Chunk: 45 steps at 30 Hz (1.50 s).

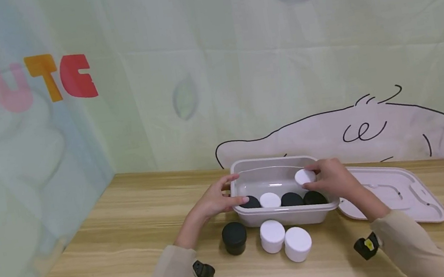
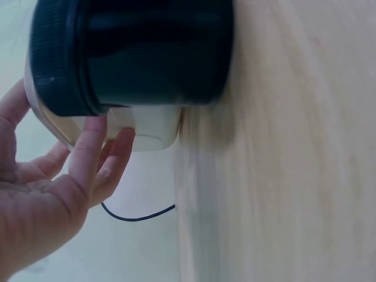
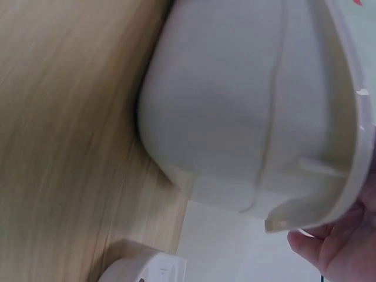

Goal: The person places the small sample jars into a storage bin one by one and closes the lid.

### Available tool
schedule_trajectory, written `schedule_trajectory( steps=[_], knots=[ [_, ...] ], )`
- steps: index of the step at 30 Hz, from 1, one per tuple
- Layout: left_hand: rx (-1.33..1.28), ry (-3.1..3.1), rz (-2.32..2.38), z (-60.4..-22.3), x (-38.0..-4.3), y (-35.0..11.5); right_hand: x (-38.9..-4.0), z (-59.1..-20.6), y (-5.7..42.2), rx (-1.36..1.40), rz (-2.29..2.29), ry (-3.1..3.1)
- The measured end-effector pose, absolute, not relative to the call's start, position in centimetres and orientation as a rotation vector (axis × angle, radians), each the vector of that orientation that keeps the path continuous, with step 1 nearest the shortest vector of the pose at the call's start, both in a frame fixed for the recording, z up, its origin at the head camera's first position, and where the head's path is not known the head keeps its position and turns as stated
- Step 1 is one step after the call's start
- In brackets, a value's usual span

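Note:
A pale plastic box (image 1: 286,216) stands on the table, holding several round-lidded jars in a row along its near side: black jar (image 1: 250,202), white jar (image 1: 270,200), black jar (image 1: 292,199) and black jar (image 1: 314,198). My right hand (image 1: 332,179) pinches a white jar (image 1: 304,177) between thumb and fingers over the box's right end. At the left end, my left hand (image 1: 217,198) holds the box rim, thumb over the edge and fingers outside. In the right wrist view, the box (image 3: 235,106) hides most of my right hand (image 3: 346,241).
A black jar (image 1: 234,238) and two white jars, one (image 1: 272,235) beside the other (image 1: 298,243), stand in front of the box. The pale lid (image 1: 414,192) lies right of it. A printed cloth (image 1: 261,81) hangs behind the wooden table (image 1: 122,247).

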<state>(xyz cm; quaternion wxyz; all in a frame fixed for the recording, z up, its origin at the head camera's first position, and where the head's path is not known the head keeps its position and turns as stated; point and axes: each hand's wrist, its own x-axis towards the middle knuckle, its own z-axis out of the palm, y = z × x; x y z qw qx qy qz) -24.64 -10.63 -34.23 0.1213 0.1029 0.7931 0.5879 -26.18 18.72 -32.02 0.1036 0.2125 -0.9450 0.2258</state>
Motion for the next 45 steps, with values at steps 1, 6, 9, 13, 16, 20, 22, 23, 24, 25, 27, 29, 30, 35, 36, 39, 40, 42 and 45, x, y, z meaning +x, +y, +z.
schedule_trajectory(
  steps=[1,6,9,13,16,20,22,23,24,25,27,29,30,35,36,39,40,42,45],
  knots=[
    [0.305,2.311,1.722,-34.2,-24.6,-10.6,-26.2,-32.1,18.6,0.655,0.625,-2.797],
    [0.295,2.298,1.738,-34.2,-24.6,-10.6,-26.3,-32.2,18.2,0.734,0.484,-2.825],
    [0.286,2.302,1.737,-34.2,-24.5,-10.6,-26.4,-32.2,18.1,0.764,0.447,-2.835],
    [0.282,2.306,1.735,-34.1,-24.5,-10.6,-26.5,-31.9,18.0,0.804,0.414,-2.853],
    [0.285,2.303,1.736,-34.0,-24.4,-10.6,-26.5,-31.7,18.1,0.803,0.408,-2.875],
    [0.289,2.296,1.736,-34.1,-24.5,-10.6,-26.3,-31.2,18.4,0.733,0.481,-2.905],
    [0.295,2.293,1.737,-34.1,-24.6,-10.6,-26.0,-30.9,18.6,0.691,0.552,-2.91],
    [0.295,2.292,1.736,-34.1,-24.6,-10.6,-25.8,-30.7,18.7,0.684,0.594,-2.904],
    [0.296,2.291,1.737,-34.1,-24.6,-10.6,-25.7,-30.6,18.9,0.688,0.633,-2.891],
    [0.299,2.288,1.738,-34.1,-24.6,-10.6,-25.5,-30.4,19.0,0.694,0.663,-2.876],
    [0.302,2.28,1.742,-34.2,-24.7,-10.6,-25.0,-30.1,19.3,0.697,0.723,-2.856],
    [0.303,2.274,1.745,-34.2,-24.7,-10.6,-24.6,-29.9,19.5,0.706,0.773,-2.834],
    [0.303,2.272,1.747,-34.2,-24.7,-10.6,-24.3,-29.8,19.6,0.706,0.803,-2.825],
    [0.302,2.278,1.748,-34.3,-24.8,-10.7,-22.7,-29.7,19.8,0.694,0.939,-2.776],
    [0.3,2.281,1.746,-34.3,-24.8,-10.7,-22.4,-29.7,19.8,0.699,0.964,-2.76],
    [0.296,2.287,1.744,-34.3,-24.8,-10.7,-21.3,-29.8,19.6,0.739,1.025,-2.703],
    [0.293,2.288,1.743,-34.3,-24.7,-10.6,-20.9,-29.9,19.6,0.765,1.05,-2.677],
    [0.285,2.291,1.74,-34.2,-24.7,-10.6,-20.2,-30.0,19.5,0.818,1.098,-2.626],
    [0.286,2.296,1.735,-34.1,-24.6,-10.6,-19.1,-30.2,19.4,0.907,1.159,-2.555]
  ],
)
